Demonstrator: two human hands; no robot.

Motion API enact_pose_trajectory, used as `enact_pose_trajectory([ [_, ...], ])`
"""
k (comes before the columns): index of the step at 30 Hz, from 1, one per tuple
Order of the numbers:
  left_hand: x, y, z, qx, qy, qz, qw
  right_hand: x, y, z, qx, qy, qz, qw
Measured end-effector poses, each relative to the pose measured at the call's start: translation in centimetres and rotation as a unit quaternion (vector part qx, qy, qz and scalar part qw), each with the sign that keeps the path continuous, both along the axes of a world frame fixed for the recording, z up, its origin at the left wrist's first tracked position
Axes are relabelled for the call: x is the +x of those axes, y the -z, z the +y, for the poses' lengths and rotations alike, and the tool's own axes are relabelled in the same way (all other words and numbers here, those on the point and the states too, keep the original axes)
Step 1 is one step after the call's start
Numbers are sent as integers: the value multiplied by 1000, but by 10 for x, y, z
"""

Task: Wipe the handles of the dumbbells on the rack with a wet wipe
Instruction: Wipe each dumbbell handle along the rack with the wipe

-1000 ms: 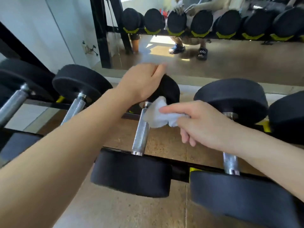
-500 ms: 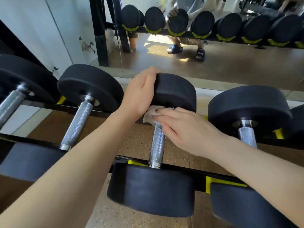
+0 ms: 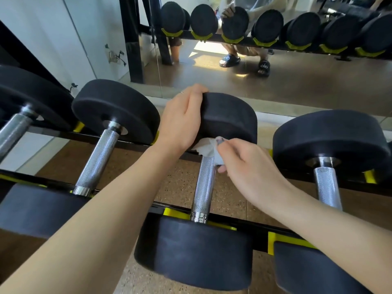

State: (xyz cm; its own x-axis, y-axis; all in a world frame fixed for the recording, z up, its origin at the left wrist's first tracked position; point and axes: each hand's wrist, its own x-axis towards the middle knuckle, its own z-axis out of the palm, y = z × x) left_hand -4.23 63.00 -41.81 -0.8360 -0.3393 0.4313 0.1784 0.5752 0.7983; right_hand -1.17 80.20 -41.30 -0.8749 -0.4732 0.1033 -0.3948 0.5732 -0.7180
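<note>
Along a black steel rack with yellow cradles (image 3: pixel 176 213), set before a wall mirror (image 3: pixel 275 81), a row of black rubber-headed dumbbells lies side by side. The middle dumbbell (image 3: pixel 195 251) rests across both rails, its knurled chrome handle (image 3: pixel 204 185) running from the near head up to the far head, long axis pointing away from the person and leaning slightly right at the far end. Neighbouring dumbbells on either side lie roughly parallel, well apart from it.

The left hand (image 3: pixel 182 124) grips the far head, fingers curled over its upper edge, steadying it. The right hand (image 3: pixel 246 164) pinches a crumpled white wet wipe (image 3: pixel 206 147) and holds it against the top of the handle, just under the far head.

The step appears to be the start of wiping this handle. To do it well, the wipe likely needs wrapping fully round the bar and drawing down its length toward the near head, with a twist to work into the knurling, while the left hand stops the dumbbell rolling in its cradles.
</note>
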Motion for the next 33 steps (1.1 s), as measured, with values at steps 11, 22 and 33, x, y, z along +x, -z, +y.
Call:
enact_pose_trajectory([
  [11, 0, 0, 3, 5, -9, 3, 1000, -35, 16, -7, -270, -65, -521, 807],
  [22, -2, 2, 1, 3, -7, 21, 1000, -28, 19, -2, -250, -65, -494, 830],
  [33, -5, 5, -2, 9, 9, 31, 999, 12, 1, 5, 220, -100, 173, 955],
])
